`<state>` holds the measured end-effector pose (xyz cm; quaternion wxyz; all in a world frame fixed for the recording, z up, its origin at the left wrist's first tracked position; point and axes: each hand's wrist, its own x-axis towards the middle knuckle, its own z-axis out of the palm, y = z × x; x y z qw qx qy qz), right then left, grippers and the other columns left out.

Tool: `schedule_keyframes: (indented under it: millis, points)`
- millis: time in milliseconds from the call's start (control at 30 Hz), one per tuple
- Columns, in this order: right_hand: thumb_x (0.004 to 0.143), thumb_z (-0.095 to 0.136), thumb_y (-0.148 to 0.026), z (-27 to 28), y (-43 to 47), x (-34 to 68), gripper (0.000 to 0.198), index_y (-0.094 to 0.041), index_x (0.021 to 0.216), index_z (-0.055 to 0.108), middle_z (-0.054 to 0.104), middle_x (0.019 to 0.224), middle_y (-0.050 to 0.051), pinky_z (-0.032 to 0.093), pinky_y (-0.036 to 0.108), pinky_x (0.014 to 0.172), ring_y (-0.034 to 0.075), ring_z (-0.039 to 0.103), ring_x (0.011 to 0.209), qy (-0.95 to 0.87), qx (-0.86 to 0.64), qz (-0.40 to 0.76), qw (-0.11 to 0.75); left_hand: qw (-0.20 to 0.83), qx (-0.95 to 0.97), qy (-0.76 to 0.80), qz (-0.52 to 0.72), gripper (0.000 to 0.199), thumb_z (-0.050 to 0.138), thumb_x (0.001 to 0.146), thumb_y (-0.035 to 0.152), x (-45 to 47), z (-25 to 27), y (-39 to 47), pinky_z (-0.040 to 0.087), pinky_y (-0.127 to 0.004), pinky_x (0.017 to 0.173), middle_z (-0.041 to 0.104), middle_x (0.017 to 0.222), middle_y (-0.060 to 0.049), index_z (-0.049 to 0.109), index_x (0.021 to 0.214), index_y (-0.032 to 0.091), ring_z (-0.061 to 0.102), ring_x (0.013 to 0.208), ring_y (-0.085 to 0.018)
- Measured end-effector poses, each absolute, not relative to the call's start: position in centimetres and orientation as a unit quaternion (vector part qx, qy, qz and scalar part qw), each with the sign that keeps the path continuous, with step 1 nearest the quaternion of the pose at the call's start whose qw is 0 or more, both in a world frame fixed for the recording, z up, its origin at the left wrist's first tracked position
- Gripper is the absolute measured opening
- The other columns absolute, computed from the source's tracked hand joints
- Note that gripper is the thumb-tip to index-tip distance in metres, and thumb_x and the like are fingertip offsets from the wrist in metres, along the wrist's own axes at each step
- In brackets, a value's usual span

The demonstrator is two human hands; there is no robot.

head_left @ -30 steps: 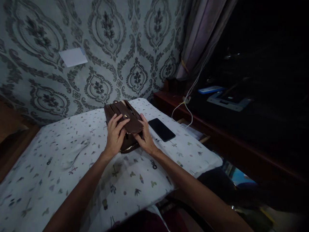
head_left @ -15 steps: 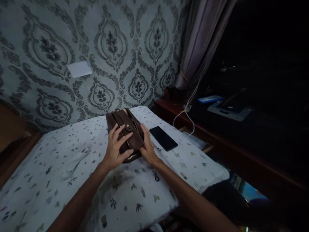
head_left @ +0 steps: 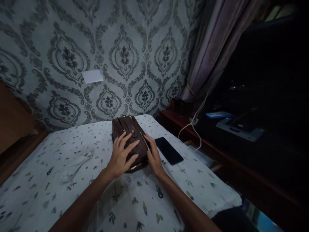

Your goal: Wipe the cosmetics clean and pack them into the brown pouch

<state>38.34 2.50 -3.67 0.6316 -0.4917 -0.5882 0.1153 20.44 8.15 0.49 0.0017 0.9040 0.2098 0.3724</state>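
A dark brown leather-look bag [head_left: 130,124] with gold-coloured zips and a round metal clasp lies on the patterned white cloth. My left hand [head_left: 122,154] rests across its top and near left side, fingers spread and stretched out. At the bag's right edge, my right hand [head_left: 154,156] grips the side, with the thumb close to the end of a zip. Whether a zip pull sits under that thumb is hidden. A black phone [head_left: 169,150] lies face up just right of my right hand, apart from it.
The white cloth [head_left: 79,193] covers the surface up to the wallpapered wall. A white card [head_left: 92,76] is on the wall. To the right are a white cable [head_left: 200,138], a blue-edged box [head_left: 218,115] and a dark wooden ledge. A brown panel [head_left: 14,119] stands at the left.
My view has shifted, so everything sits lower and further right. The right hand's thumb has come up to the zip edge, and more of that zip shows. The left hand stays on the bag.
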Motion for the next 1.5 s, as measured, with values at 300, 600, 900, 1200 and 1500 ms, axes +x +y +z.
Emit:
schedule_keyframes:
  millis: [300, 600, 900, 1200, 1500]
  points:
    - [0.092, 0.046, -0.060, -0.8, 3.0, 37.1, 0.066, -0.019, 0.143, 0.047, 0.049, 0.138, 0.016, 0.034, 0.051, 0.115, 0.028, 0.044, 0.135, -0.578, -0.605, 0.067, 0.543, 0.015, 0.898, 0.214, 0.384, 0.049, 0.055, 0.093, 0.026, 20.8, 0.1, 8.1, 0.025, -0.060, 0.117, 0.038, 0.154, -0.013, 0.047, 0.141, 0.028, 0.024, 0.148, -0.034]
    - [0.086, 0.055, -0.064, 0.3, 4.4, 34.5, 0.080, -0.018, 0.149, 0.040, 0.035, 0.153, 0.022, 0.038, 0.059, 0.107, 0.040, 0.036, 0.138, -0.612, -0.703, -0.094, 0.351, 0.136, 0.834, 0.201, 0.495, 0.091, 0.064, 0.084, 0.023, 21.5, -1.4, 8.3, 0.023, -0.063, 0.119, 0.023, 0.160, -0.020, 0.007, 0.155, 0.025, 0.022, 0.151, -0.034]
    - [0.083, 0.059, -0.061, -0.3, 4.7, 34.6, 0.081, -0.015, 0.147, 0.042, 0.039, 0.148, 0.022, 0.039, 0.057, 0.107, 0.039, 0.040, 0.133, -0.616, -0.689, -0.130, 0.360, 0.329, 0.758, 0.258, 0.500, 0.059, 0.044, 0.098, 0.041, 17.8, 0.3, 14.8, 0.028, -0.049, 0.120, 0.026, 0.162, -0.011, 0.026, 0.151, 0.027, 0.023, 0.151, -0.027]
    - [0.073, 0.070, -0.057, 4.1, 5.3, 34.0, 0.088, -0.021, 0.149, 0.041, 0.047, 0.140, 0.021, 0.038, 0.055, 0.106, 0.038, 0.043, 0.135, -0.628, -0.720, -0.019, 0.294, 0.353, 0.696, 0.371, 0.503, 0.053, 0.043, 0.095, 0.050, 22.1, -1.0, 22.5, 0.015, -0.044, 0.125, 0.037, 0.157, -0.011, 0.044, 0.141, 0.022, 0.028, 0.149, -0.024]
    - [0.083, 0.063, -0.055, 5.4, 6.6, 33.0, 0.074, -0.021, 0.147, 0.045, 0.042, 0.150, 0.023, 0.031, 0.058, 0.109, 0.041, 0.039, 0.140, -0.618, -0.747, -0.021, 0.245, 0.388, 0.670, 0.429, 0.466, 0.035, 0.046, 0.095, 0.049, 20.5, 1.0, 25.0, 0.040, -0.036, 0.109, 0.063, 0.126, -0.008, 0.061, 0.112, 0.022, 0.051, 0.129, -0.022]
